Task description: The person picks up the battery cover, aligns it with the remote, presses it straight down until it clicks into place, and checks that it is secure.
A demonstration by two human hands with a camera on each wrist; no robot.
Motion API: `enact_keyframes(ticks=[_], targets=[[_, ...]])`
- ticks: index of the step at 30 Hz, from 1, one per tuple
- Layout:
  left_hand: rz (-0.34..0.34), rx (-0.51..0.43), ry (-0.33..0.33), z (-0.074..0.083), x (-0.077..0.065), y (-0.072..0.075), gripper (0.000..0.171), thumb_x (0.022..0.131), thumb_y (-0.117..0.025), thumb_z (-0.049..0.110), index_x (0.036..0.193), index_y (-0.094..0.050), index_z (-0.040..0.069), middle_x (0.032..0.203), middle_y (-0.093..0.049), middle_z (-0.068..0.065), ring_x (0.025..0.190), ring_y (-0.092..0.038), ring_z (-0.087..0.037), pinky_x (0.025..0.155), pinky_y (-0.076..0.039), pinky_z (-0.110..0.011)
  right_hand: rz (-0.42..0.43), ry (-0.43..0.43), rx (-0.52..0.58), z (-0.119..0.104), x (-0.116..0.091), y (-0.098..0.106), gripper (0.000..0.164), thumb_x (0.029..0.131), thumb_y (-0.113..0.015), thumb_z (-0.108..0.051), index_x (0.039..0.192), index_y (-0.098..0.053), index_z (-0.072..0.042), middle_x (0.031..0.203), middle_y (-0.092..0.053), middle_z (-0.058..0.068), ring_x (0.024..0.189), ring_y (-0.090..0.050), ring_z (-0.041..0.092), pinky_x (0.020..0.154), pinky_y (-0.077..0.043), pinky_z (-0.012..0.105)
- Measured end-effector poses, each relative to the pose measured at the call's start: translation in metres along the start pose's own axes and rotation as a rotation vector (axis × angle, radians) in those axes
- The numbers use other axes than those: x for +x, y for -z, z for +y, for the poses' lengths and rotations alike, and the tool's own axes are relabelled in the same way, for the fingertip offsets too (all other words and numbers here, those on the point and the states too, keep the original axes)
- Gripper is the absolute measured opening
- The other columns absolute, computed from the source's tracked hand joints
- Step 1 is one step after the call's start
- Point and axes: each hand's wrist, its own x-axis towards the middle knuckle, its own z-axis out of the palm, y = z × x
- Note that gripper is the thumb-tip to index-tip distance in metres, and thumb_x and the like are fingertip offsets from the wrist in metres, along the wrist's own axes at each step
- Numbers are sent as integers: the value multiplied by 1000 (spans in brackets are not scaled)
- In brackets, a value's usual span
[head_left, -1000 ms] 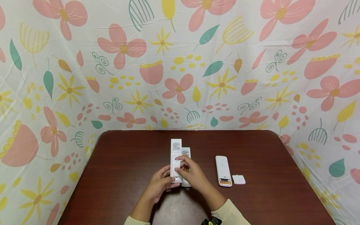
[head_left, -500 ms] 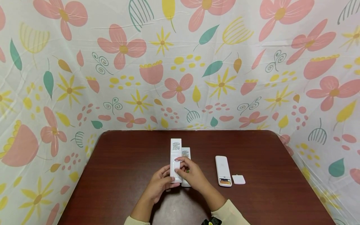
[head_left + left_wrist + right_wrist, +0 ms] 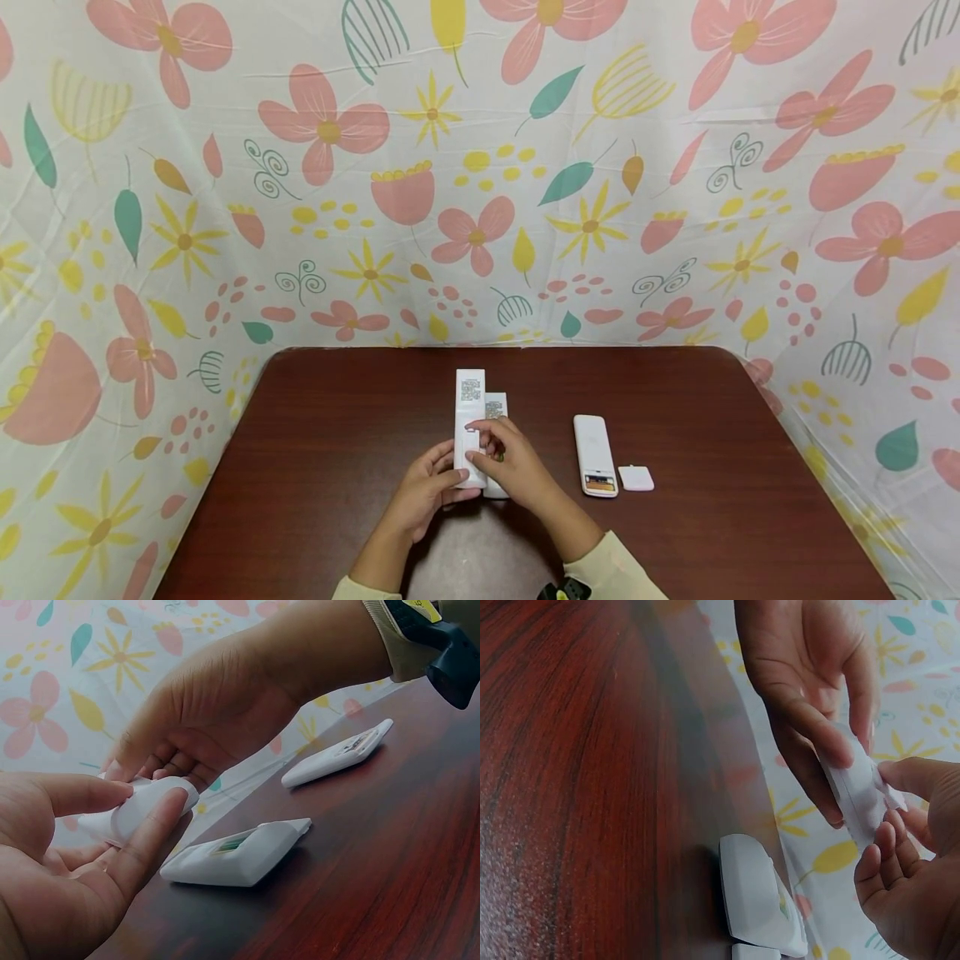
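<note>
Remote control: held back side up above the near middle of the table, clear of the surface as I see it from here.

Surroundings: flowered fabric stands behind and beside a dark wooden table.

Hands: the left hand grips the near end, thumb on top, fingers beneath. The right hand pinches the white battery cover at the remote's back, thumb and index finger bent.

Other units: a second remote lies just beyond the hands, green cells in its uncovered bay. A third remote lies well apart to the right, batteries showing; a loose cover lies just beside it.

Change: hand positions match those of a second ago. The dark outline at the held cover's near end has faded from view. Judgement: the cover now sits closer to flush, though the right wrist view suggests one edge stands proud.

Visibility limits: the right fingers hide part of the cover; the held bay's contents cannot be seen. The second remote is partly masked by the held one. The wrist device is cut off below.
</note>
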Motion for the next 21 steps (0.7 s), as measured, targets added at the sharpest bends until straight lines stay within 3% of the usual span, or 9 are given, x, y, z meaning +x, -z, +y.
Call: enact_keyframes(ticks=[7, 21], targets=[[5, 5, -2, 1, 0, 0, 66, 93, -59, -5, 152, -29, -8, 147, -46, -30, 112, -66, -24, 89, -62, -39, -5, -12, 18, -1, 1, 1, 35, 88, -78, -11, 121, -67, -8, 92, -55, 12, 81, -53, 24, 70, -44, 20], [9, 14, -11, -1, 0, -1, 66, 94, -59, -3, 153, -30, -7, 147, -47, -29, 112, -66, -25, 89, -62, -40, -15, -19, -16, 5, 2, 2, 39, 87, -79, -13, 124, -65, -12, 89, -52, 5, 80, -51, 13, 70, -46, 21]])
